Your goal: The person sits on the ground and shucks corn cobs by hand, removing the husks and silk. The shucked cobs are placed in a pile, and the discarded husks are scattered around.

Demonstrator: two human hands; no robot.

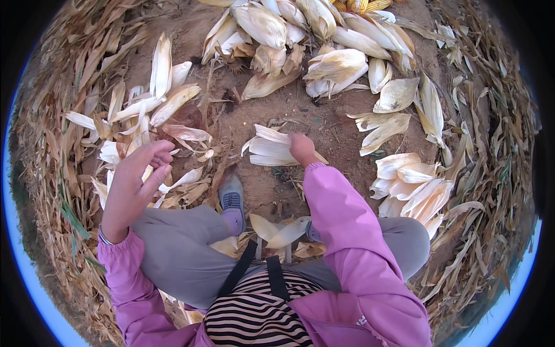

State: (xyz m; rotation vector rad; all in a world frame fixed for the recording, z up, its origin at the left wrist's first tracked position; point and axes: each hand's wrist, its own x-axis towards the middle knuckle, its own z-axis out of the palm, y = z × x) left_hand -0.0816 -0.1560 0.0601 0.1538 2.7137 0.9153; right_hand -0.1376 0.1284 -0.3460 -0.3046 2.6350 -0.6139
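Observation:
My right hand (302, 148) is closed around one end of a bundle of pale corn husks (273, 149), just above the bare soil in front of me. The husk strips fan out to the left of my fist. Whether a cob is inside them cannot be seen. Over my left knee, my left hand (141, 173) is raised with its thumb apart from the bent fingers, and nothing shows in it. Below and beyond it lies a scatter of loose husks (143, 106). My shoe (232, 193) rests on the soil between the hands.
A heap of corn ears in husk (260, 26) lies ahead, with bare yellow cobs (357, 5) at its far edge. More husks (416, 184) are piled beside my right knee. Dry corn stalks and leaves (498, 143) bank up on both sides.

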